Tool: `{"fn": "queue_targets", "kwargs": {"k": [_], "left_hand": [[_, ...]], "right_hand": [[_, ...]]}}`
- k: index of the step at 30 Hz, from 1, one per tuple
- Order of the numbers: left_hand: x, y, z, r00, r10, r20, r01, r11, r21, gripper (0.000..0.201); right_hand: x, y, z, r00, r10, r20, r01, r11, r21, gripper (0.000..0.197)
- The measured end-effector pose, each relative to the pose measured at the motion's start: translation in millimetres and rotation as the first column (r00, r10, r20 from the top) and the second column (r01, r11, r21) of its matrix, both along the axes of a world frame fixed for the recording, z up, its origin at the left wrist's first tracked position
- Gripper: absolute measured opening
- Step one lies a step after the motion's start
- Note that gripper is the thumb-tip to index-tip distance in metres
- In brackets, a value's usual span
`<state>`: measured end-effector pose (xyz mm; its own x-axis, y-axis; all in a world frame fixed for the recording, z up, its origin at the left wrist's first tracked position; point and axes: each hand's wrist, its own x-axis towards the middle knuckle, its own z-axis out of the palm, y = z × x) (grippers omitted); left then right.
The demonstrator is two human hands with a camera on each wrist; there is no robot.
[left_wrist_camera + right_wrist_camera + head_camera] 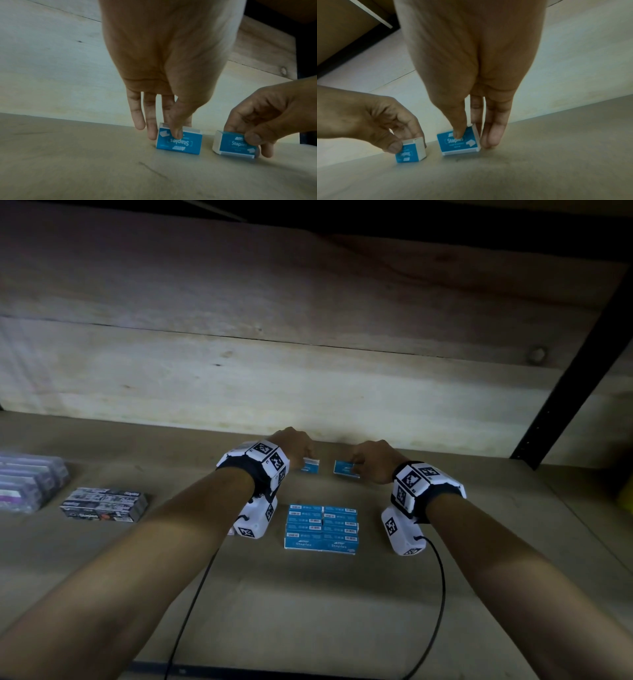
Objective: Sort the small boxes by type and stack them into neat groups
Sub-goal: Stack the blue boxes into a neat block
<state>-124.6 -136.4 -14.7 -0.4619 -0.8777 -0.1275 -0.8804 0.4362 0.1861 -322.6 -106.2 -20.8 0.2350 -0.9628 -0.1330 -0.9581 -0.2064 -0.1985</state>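
Now each hand pinches blue box — boxes apart.

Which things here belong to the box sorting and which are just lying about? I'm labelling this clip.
Job:
left hand pinching a blue staples box
right hand pinching another blue box
blue stack
black staples boxes
purple boxes

Lying about:
black cables

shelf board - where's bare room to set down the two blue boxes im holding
Bare board runs right of the blue stack, toward the black post, and in front of it toward the near edge. Crowded left: the dark boxes and purple packs.
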Motion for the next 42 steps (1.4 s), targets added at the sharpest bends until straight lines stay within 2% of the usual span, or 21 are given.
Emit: {"fn": "queue_targets", "kwargs": {"k": [12,18,42], "left_hand": [[7,27,8,0.999,-0.03,-0.044,0.036,0.99,0.134,0.028],[14,44,8,0.992,-0.107,-0.064,0.116,0.98,0.161,0.024],[19,66,1,0.99,-0.038,-0.134,0.064,0.979,0.194,0.028]], "right_hand": [[8,32,5,0.995,0.087,0.05,-0.09,0.994,0.061,0.025],[14,47,7,0.993,0.043,0.108,-0.056,0.991,0.119,0.027],[20,68,0,0.968,-0.047,0.247,-0.01,0.975,0.223,0.024]]}}
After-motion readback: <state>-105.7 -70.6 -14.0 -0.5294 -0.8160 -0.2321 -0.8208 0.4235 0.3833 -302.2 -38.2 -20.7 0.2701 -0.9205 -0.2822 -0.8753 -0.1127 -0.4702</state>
